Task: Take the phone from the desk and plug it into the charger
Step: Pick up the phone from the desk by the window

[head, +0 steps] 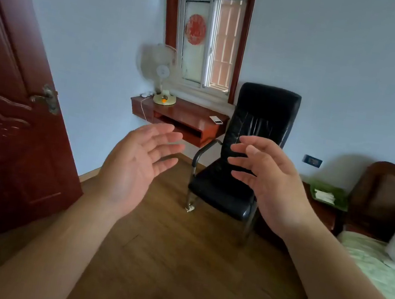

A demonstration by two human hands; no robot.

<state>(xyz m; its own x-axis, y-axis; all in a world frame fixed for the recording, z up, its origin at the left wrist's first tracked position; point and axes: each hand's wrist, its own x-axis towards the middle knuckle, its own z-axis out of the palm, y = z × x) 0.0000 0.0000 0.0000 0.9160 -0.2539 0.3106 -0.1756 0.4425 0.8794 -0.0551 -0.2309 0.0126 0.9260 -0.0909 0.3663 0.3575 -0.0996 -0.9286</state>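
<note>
A white phone (216, 119) lies flat on the right end of a red-brown wall-mounted desk (188, 117) under the window. At the desk's left end sits a white charger plug (145, 95), and its white cable (143, 109) hangs over the front edge. My left hand (134, 162) and my right hand (266, 181) are raised in front of me, palms facing each other, fingers spread, holding nothing. Both hands are well short of the desk, across the room from it.
A black office chair (244, 156) stands just right of the desk. A desk fan (162, 79) sits on the desk's left part. An open dark-red door (11, 107) is at left; a bed (379, 268) and nightstand (325, 203) at right. Wooden floor (173, 262) lies between.
</note>
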